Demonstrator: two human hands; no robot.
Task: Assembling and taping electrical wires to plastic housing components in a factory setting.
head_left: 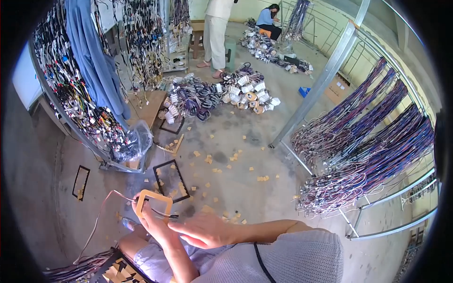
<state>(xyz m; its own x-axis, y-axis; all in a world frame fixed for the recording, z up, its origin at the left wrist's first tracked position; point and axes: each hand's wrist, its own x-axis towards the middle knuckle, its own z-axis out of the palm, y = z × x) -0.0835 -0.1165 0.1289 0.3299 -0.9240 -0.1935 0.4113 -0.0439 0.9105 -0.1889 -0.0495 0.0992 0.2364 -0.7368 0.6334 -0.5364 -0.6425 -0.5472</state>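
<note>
My left hand (153,221) holds up a tan, rounded-square frame (154,202) by its lower edge, above my lap. A few thin wires (118,195) run through the frame and trail down to the left toward a wire bundle (78,270) by my knee. My right hand (203,231) reaches in from the right in a grey sleeve. It lies flat, fingers stretched toward the left hand, just below the short wire ends (171,216) sticking out of the frame. Nothing shows in its grasp.
Black rectangular frames (172,181) (81,182) and tan scraps (233,157) litter the concrete floor. Metal racks of hanging wire harnesses stand right (363,155) and left (80,99), the left with a blue garment (94,61). Harness piles (212,94) lie beyond. Two people (216,33) (269,21) are at the back.
</note>
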